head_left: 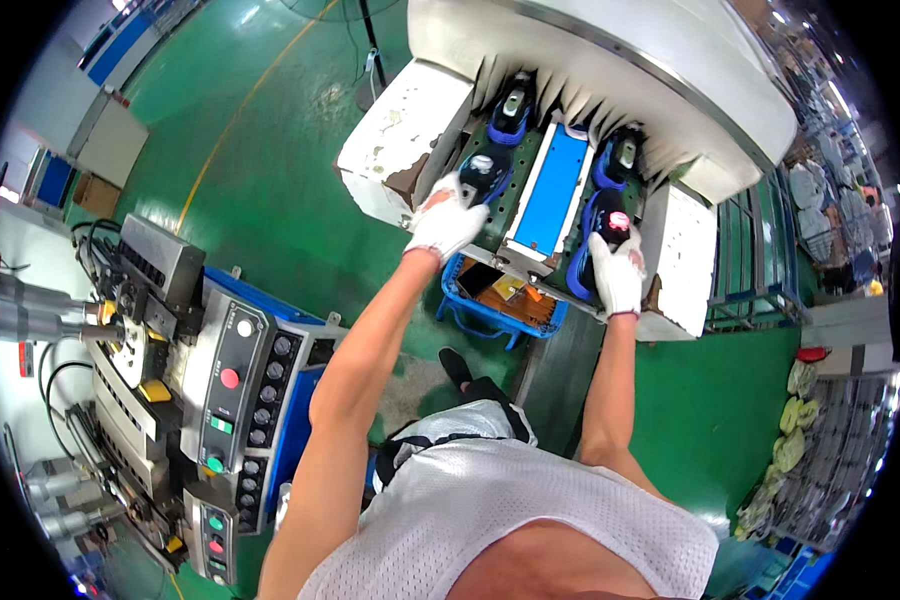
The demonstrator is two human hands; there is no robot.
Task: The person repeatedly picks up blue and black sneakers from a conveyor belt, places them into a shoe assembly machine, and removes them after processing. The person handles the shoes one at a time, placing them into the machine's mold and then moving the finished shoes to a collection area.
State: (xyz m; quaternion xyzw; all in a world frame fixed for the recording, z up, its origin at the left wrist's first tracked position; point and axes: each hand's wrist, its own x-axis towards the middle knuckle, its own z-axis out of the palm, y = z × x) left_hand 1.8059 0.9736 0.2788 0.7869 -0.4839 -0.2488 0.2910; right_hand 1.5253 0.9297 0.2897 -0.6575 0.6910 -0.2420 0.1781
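Observation:
Both my hands wear white gloves and reach to the mouth of a white machine. My left hand [447,222] is closed on the near end of a black and blue shoe [486,172], which lies on the left dark perforated tray [492,228]. On the right tray, my right hand [618,275] grips the near end of another black and blue shoe [607,215], which has a pink mark on top. Beyond each held shoe sits one more shoe, a left one [513,108] and a right one [621,155], close to the dark curtain strips. Some fingers are hidden by the shoes.
A blue panel [552,190] separates the two trays, under the white machine hood [610,60]. Below them stands a blue basket [497,327] with small items. To my left is a machine with a button panel [235,380]; racks [830,450] stand at the right.

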